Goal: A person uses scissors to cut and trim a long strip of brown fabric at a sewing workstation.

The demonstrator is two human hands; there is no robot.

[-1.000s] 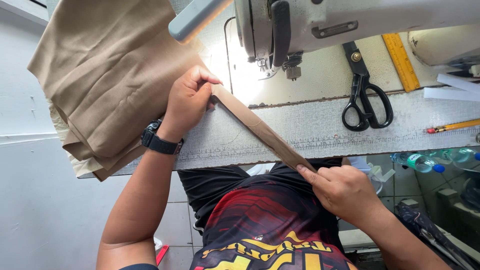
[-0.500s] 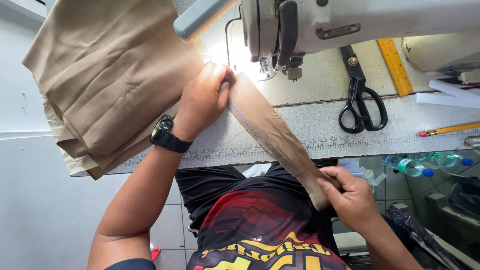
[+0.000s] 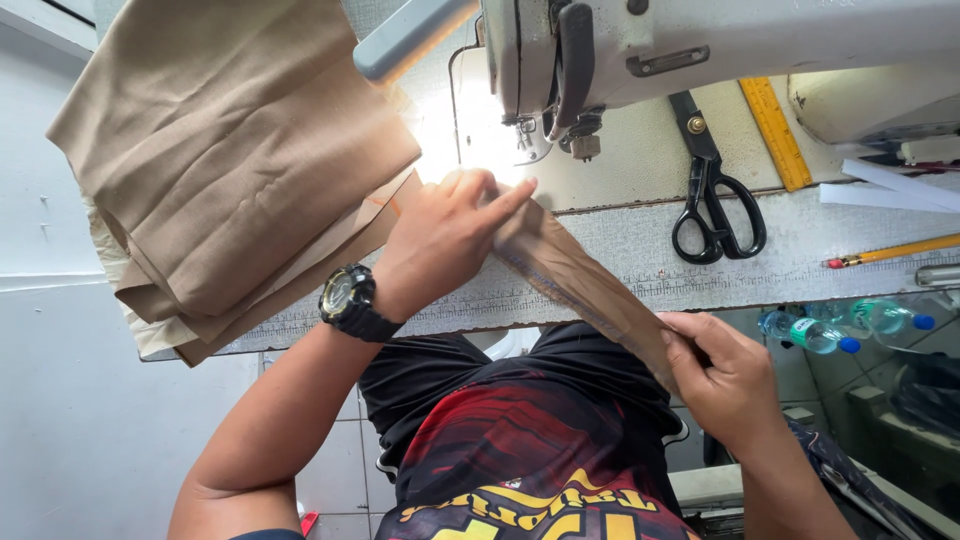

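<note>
A long tan fabric strip (image 3: pixel 580 285) runs slantwise from the sewing machine's needle area down to the table's near edge. My left hand (image 3: pixel 445 235), with a black watch on the wrist, pinches the strip's far end just below the presser foot (image 3: pixel 583 145). My right hand (image 3: pixel 725 375) grips the strip's near end in front of my torso. The white sewing machine (image 3: pixel 720 45) spans the top of the view. The strip is stretched between both hands.
A stack of folded tan cloth (image 3: pixel 230 170) overhangs the table's left end. Black scissors (image 3: pixel 715 200), a yellow ruler (image 3: pixel 775 130) and a yellow pencil (image 3: pixel 890 250) lie on the table to the right. Plastic bottles (image 3: pixel 840 325) sit below the table's right side.
My left hand has carried the strip's far end up toward the presser foot. The strip has turned from edge-on to flatter, and my right hand has shifted its grip on the near end.
</note>
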